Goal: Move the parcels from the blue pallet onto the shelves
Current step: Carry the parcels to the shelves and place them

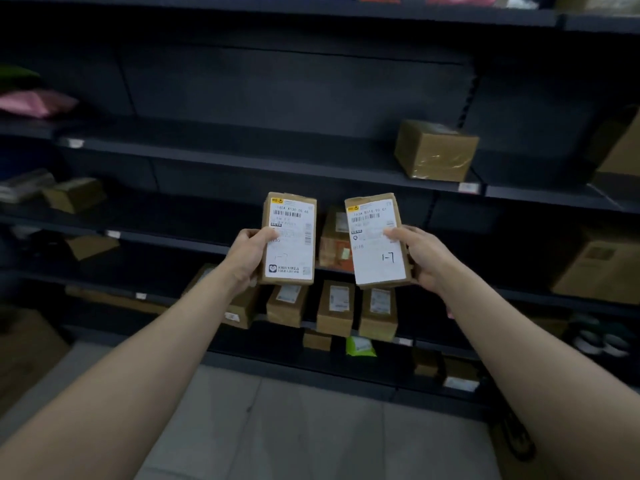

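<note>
Two small brown cardboard parcels with white shipping labels are held up in front of dark metal shelves (263,164). My left hand (247,254) grips the left parcel (290,239) by its left edge, thumb on the label. My right hand (420,259) grips the right parcel (376,242) by its right edge, thumb on the label. Both parcels stand upright, labels facing me, a small gap between them. The blue pallet is out of view.
A taped brown box (435,150) sits on the upper right shelf. Several small labelled parcels (337,308) stand in a row on a lower shelf behind my hands. A green packet (360,347) lies below them. Larger boxes (599,268) fill the right side. Grey tiled floor (294,427) lies underfoot.
</note>
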### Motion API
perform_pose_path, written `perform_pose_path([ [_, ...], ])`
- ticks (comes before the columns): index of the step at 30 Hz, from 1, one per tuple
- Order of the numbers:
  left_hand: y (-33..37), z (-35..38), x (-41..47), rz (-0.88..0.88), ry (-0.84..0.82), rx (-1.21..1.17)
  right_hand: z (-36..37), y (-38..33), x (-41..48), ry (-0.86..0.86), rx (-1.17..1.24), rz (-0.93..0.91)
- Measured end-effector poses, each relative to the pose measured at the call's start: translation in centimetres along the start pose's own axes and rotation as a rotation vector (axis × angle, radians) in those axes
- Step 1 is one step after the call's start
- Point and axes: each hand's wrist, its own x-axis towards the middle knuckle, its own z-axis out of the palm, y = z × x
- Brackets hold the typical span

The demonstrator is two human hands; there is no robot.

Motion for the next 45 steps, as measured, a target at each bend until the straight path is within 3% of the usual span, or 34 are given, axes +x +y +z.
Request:
perform_pose_path([
  [9, -1.8, -6.6, 10.0, -0.086, 0.095, 0.004, 9.7, 1.0, 9.9, -0.053, -0.083, 0.111],
  [20, -2.9, -15.5, 25.4, -0.220, -0.026, 0.076, 23.2, 2.3, 20.9, 0.045, -0.017, 0.298],
  [33, -6.5, -14.4, 36.8, -0.328, -0.109, 0.179, 25.5, 5.7, 31.3, 0.142, -0.011, 0.437],
  [45, -8.7, -9.1, 45.2, -0.513, -0.139, 0.137, 24.9, 8.2, 39.5, 0.084, -0.003, 0.538],
])
